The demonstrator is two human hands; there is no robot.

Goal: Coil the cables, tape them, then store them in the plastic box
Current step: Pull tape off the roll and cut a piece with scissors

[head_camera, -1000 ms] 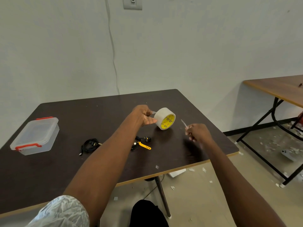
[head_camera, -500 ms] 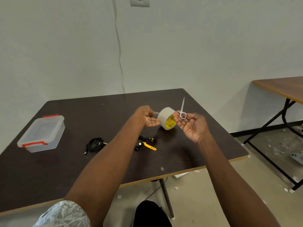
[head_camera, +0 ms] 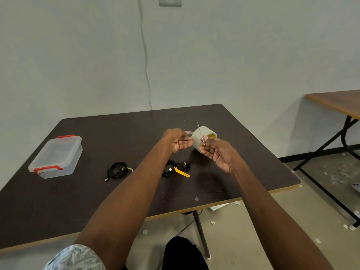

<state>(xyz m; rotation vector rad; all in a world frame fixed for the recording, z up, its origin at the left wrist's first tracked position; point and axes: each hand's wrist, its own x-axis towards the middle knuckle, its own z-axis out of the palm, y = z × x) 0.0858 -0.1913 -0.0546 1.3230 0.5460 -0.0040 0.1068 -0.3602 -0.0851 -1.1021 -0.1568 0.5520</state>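
Right hand, gripping small metal scissors, has risen from the table to the white tape roll; left hand pinches its free end. Cutting appears imminent; black coiled cables lie untaped near the closed clear plastic box.

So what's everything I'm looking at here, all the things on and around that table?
Table: one, dark brown top, centre of view.
Plastic box: one, clear with red clips, lid on, left side of the table.
Cables: two black bundles on the table, one left of the left forearm, one with a yellow strap just right of it.
Tape roll: one, white with a yellow core, held up between the hands.
Scissors: one small metal pair, at the roll.
Second table: one, light brown, far right.
Wall switch: one, grey, top centre.
Left hand: pinches the tape's free end.
Right hand: holds the scissors.
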